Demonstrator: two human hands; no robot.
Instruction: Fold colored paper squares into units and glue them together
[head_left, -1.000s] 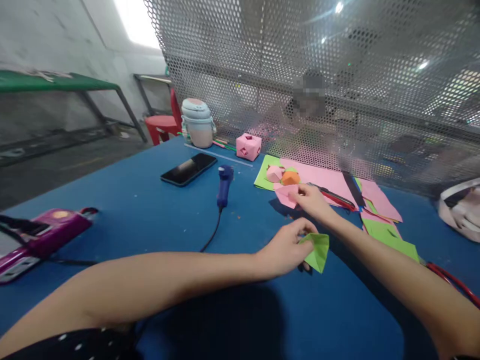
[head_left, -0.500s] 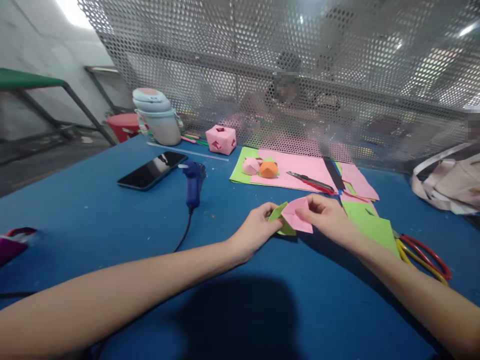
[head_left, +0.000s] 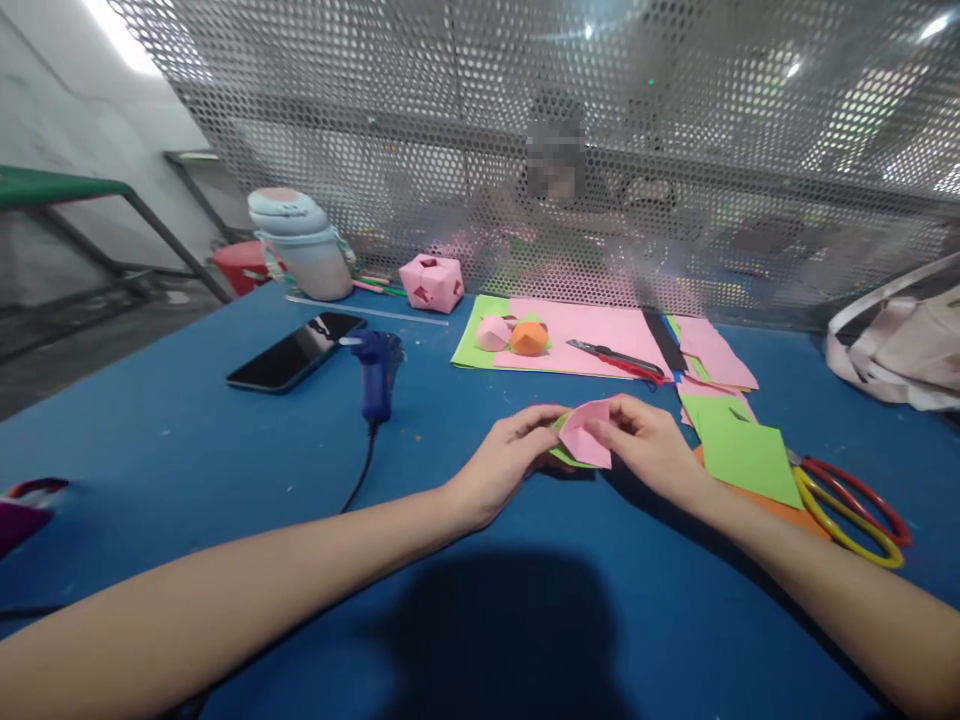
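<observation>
Above the middle of the blue table, my left hand [head_left: 517, 450] pinches a folded green paper piece [head_left: 570, 457]. My right hand [head_left: 649, 445] grips a folded pink paper piece [head_left: 589, 435] between thumb and fingers. The pink piece overlaps the front of the green one and hides much of it; I cannot tell whether they are joined. Behind my hands, a pink folded paper shape [head_left: 493, 333] and an orange one [head_left: 529, 338] sit on sheets of pink and green paper [head_left: 577, 320].
A box cutter [head_left: 619, 360] lies on the sheets. Scissors [head_left: 855, 510] and green paper squares [head_left: 750, 460] are by my right forearm. To the left are a blue glue gun [head_left: 377, 375], a phone [head_left: 296, 352], a bottle [head_left: 300, 245] and a pink paper cube [head_left: 433, 283]. A perforated metal panel [head_left: 420, 130] stands behind.
My hands have come slightly closer together, and the pink piece now covers more of the green one. The camera view has shifted a little.
</observation>
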